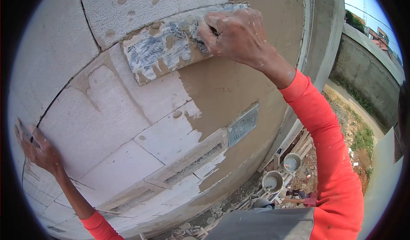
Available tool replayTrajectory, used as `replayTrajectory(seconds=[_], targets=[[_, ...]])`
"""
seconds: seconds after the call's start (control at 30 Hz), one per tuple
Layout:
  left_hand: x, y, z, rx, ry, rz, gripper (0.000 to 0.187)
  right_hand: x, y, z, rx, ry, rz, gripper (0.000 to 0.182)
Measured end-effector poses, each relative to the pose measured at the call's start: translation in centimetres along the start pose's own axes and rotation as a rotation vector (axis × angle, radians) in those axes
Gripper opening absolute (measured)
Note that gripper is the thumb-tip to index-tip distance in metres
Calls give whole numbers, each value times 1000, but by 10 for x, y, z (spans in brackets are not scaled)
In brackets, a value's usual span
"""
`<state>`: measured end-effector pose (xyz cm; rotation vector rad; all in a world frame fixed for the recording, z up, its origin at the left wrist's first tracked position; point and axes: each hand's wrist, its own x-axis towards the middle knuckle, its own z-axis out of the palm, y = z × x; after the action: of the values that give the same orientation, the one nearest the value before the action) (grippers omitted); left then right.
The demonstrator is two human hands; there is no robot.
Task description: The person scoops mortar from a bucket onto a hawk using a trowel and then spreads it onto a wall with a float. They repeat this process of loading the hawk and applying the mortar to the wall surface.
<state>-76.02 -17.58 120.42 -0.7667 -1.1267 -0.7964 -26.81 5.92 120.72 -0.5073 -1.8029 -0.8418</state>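
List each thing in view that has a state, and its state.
Float: mortar-smeared, held to the wall
Right hand: closed on the float
Left hand: open, against bare block
Block wall: partly coated
Mortar coat: ragged along its left edge
Patterned plate: set in the wall
Near bucket: open, pale contents
Far bucket: open, pale contents

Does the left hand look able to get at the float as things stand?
Likely yes: only flat block wall shows between the left hand and the float, whose nearer end sticks out clear of the right hand.
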Motion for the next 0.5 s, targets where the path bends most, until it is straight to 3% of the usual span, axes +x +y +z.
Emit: replayTrajectory(seconds=[0.07,0.3,0.33,0.43,0.5], targets=[[1,1,0,4,4,-1,51,-2,-8,8,-22,-18,-5,28],[-4,1,0,-33,-2,-23,51,-140,-33,-1,74,-188,-74,23],[-3,3,-1,-38,10,-34,51,-139,-32,-4,70,-201,-68,23],[-8,-14,7,-14,-14,7,54,-74,21,-13,8,50,99,22],[-14,-34,16,6,-24,55,57,-21,59,-19,165,-11,324,23]])
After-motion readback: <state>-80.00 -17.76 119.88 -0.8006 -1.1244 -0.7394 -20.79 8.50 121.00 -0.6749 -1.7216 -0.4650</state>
